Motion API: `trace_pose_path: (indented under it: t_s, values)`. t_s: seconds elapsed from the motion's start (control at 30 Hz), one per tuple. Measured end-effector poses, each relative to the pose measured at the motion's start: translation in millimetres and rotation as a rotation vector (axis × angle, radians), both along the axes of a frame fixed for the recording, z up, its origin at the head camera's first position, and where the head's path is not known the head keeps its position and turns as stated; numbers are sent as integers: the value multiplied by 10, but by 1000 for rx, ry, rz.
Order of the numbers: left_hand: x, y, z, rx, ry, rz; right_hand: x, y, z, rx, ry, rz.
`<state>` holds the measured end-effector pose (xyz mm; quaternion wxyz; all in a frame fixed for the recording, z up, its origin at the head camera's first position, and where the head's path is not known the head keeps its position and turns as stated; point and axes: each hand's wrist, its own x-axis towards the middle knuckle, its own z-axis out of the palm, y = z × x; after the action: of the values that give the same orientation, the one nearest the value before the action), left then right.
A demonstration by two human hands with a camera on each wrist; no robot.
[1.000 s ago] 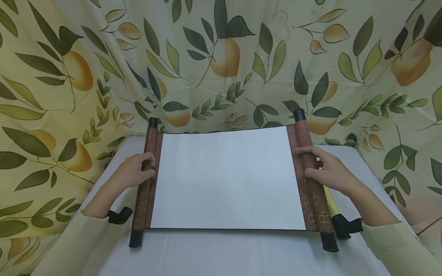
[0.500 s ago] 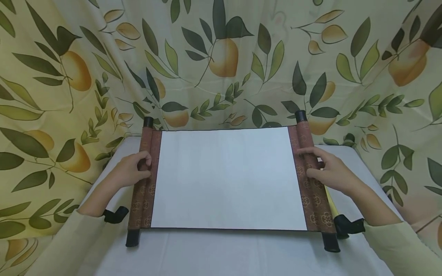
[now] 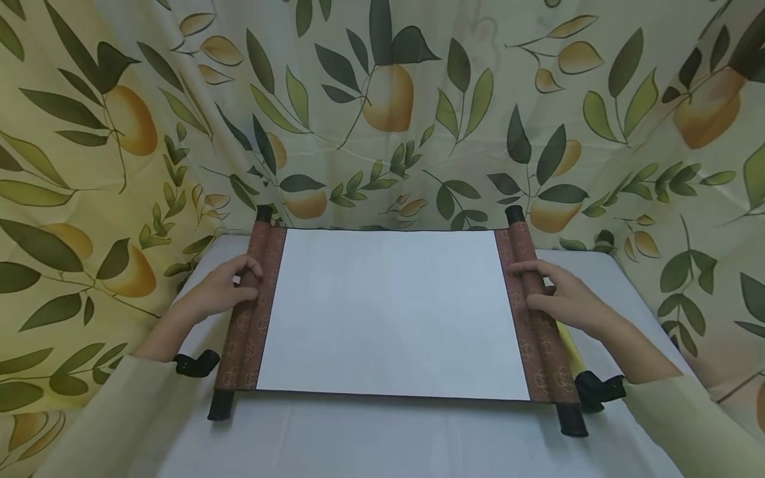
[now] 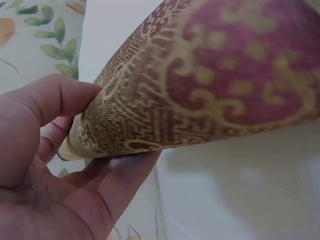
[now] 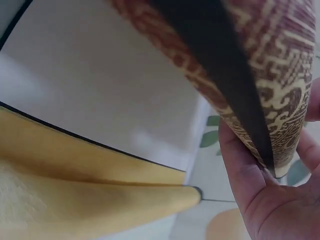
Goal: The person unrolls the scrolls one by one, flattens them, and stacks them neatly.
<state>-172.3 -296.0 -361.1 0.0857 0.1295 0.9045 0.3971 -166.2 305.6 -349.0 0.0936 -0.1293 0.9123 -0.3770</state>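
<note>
A hanging scroll with a blank white sheet (image 3: 388, 312) is stretched between two reddish-brown patterned rollers with black end knobs. My left hand (image 3: 212, 291) holds the left roller (image 3: 234, 345) around its middle. In the left wrist view the thumb lies over the patterned roll (image 4: 125, 110), with fingers beneath it. The right roller (image 3: 552, 362) is gripped by my right hand (image 3: 570, 297), index finger across the top. In the right wrist view fingers and thumb surround the roller (image 5: 287, 90), which carries a black strip (image 5: 225, 60). The scroll's near edge appears raised above the table.
A yellow roll (image 3: 572, 352) lies partly hidden under the scroll's right side; the right wrist view shows more of this yellow roll (image 5: 125, 205). Beneath is a white-covered table (image 3: 370, 441). A leaf-and-fruit patterned cloth (image 3: 382, 166) hangs behind. Black bands sit at both wrists.
The left roller's near end has swung left, and more of the left patterned band shows. The far end of the right roller has dropped a little. Both hands keep their grip.
</note>
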Motion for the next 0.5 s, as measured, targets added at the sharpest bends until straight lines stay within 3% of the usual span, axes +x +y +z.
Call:
trace_pose_path:
  t_s: [0.2,0.5]
  values:
    - [-144,-43,-92,58,-125,36,-153,-23,-215,-4,-77,-15]
    - [-285,-39,-269,51,-201,35,-315,-38,-483,1,-164,-14]
